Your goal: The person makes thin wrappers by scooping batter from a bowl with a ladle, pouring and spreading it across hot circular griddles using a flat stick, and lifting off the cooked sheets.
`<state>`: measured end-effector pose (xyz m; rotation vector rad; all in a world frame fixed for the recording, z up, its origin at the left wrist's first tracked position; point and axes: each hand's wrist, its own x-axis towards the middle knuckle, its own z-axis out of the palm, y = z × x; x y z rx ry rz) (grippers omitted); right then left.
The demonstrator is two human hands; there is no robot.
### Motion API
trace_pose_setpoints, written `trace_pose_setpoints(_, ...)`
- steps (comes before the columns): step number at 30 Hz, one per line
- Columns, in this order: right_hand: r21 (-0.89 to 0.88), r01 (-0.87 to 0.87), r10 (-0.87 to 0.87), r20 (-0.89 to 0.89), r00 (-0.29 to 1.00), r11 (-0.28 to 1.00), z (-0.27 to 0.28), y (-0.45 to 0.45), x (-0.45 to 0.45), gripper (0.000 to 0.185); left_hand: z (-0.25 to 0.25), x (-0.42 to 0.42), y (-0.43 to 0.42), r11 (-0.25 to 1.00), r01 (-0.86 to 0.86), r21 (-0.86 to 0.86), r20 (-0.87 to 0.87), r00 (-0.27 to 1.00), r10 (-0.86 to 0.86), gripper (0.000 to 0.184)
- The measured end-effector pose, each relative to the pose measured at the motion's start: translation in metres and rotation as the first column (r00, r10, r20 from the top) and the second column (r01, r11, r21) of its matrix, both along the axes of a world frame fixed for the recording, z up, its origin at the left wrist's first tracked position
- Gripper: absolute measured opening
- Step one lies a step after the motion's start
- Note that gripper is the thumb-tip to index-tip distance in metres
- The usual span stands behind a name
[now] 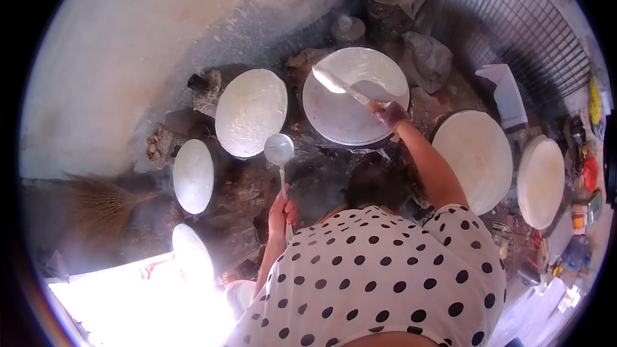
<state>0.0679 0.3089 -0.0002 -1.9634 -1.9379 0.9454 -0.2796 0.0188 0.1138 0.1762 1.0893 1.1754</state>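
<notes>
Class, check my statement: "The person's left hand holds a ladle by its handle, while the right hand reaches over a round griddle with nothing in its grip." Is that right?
Not quite: the right hand is not empty. The head view shows it gripping a long pale tool over the round griddle. The left hand does hold a ladle by its handle.

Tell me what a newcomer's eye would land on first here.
Probably the large pale discs, arcing across the scene, and the blinding bright patch at lower left. Near the upper middle, the right hand holds a long paddle across the central disc, while the left hand, lower down, grips a ladle. The black-dotted white shirt fills the lower middle.
</notes>
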Motion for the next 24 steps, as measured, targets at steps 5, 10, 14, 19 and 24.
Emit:
trace_pose_setpoints(5, 0.102, 0.083, -0.071, -0.12, 0.99, 0.991, -0.033, 0.035, 0.025, 0.041, 0.003, 0.002, 0.008, 1.0, 0.009, 0.003, -0.04, 0.999, -0.009, 0.034)
trace_pose_setpoints(10, 0.126, -0.176, 0.181, -0.03, 0.983, 0.976, -0.008, 0.015, 0.01, 0.042, -0.005, -0.005, 0.015, 0.999, -0.009, -0.031, -0.009, 1.0, 0.009, 0.035)
trace_pose_setpoints(14, 0.186, -0.157, 0.185, -0.141, 0.973, 0.97, -0.044, 0.042, 0.038, 0.042, 0.002, 0.0, 0.016, 0.997, -0.058, -0.048, 0.006, 0.998, 0.058, 0.036)
trace_pose_setpoints(19, 0.068, -0.233, 0.233, 0.016, 0.972, 0.97, 0.015, 0.036, 0.004, 0.042, -0.008, -0.004, 0.015, 0.996, -0.063, -0.065, -0.018, 0.998, 0.062, 0.036)
trace_pose_setpoints(24, 0.24, -0.448, 0.483, -0.109, 0.869, 0.861, -0.036, 0.037, 0.062, 0.042, -0.007, 0.007, -0.013, 0.994, -0.106, -0.019, 0.047, 0.993, 0.106, 0.033)
